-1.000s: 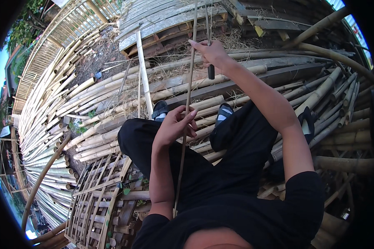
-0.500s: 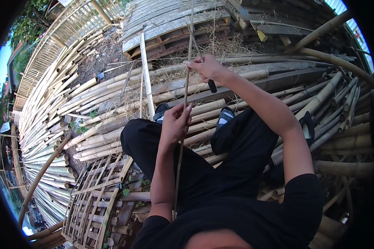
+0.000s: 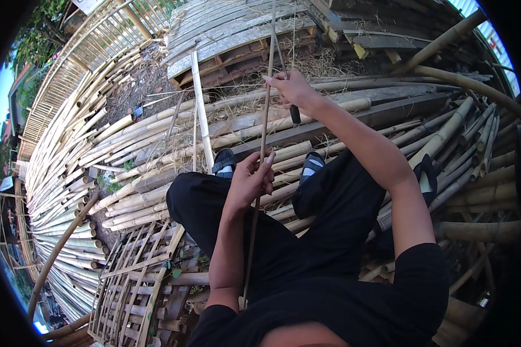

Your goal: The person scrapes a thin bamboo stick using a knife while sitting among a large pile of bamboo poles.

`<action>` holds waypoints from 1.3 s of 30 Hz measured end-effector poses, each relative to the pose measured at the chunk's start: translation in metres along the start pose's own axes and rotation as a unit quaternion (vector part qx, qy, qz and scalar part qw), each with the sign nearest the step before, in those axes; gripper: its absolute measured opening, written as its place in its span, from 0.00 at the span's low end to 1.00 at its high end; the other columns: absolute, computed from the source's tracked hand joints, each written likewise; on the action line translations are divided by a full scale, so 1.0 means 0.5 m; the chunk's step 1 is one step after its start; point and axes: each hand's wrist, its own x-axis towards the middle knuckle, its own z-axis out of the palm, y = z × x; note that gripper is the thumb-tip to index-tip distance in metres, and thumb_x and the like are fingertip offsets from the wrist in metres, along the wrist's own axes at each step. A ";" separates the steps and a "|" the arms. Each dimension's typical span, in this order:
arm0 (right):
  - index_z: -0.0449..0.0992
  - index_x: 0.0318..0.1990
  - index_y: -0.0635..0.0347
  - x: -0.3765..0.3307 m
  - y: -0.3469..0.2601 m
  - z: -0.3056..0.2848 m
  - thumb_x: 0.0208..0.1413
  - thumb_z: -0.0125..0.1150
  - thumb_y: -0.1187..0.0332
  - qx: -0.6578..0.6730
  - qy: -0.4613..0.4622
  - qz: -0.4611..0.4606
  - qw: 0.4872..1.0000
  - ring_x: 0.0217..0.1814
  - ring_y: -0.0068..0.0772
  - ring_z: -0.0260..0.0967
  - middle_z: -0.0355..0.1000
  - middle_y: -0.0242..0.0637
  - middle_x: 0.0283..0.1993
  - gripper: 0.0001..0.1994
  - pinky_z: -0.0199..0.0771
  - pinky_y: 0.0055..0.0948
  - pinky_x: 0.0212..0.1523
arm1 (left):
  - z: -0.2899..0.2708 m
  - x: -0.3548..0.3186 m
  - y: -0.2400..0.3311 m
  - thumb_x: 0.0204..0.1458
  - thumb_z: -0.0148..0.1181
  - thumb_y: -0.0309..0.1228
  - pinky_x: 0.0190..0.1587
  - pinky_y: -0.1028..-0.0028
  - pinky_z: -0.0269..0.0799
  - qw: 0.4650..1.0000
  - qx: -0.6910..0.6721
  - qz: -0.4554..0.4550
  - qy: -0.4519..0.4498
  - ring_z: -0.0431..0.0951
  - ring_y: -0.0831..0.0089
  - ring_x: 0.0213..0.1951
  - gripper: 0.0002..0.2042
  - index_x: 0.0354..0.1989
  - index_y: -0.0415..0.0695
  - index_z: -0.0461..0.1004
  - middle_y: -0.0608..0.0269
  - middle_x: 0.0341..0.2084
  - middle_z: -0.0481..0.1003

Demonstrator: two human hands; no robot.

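Brown strip [image 3: 265, 118], black tool handle [image 3: 295, 114], black shirt [image 3: 330, 303], black trousers [image 3: 344, 202], yellowish bamboo poles [image 3: 134, 206], grey slatted pallet [image 3: 223, 26]

No txt, nos. or signs legible.

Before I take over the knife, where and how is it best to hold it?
Probably best by its black handle, coming from the person's own side: the handle's end sticks out of the right hand toward the body, while the slim blade points away, close to the stick. The fingers hide the rest of the handle, so only that end looks free.
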 end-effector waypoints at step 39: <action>0.78 0.30 0.65 -0.039 0.130 0.064 0.45 0.57 0.64 -0.621 -0.098 -0.197 0.752 0.37 0.53 0.75 0.75 0.53 0.30 0.12 0.75 0.44 0.42 | -0.020 0.046 -0.041 0.63 0.47 0.35 0.14 0.85 0.43 0.984 -0.083 0.056 0.150 0.51 0.90 0.13 0.12 0.49 0.42 0.69 0.79 0.14 0.55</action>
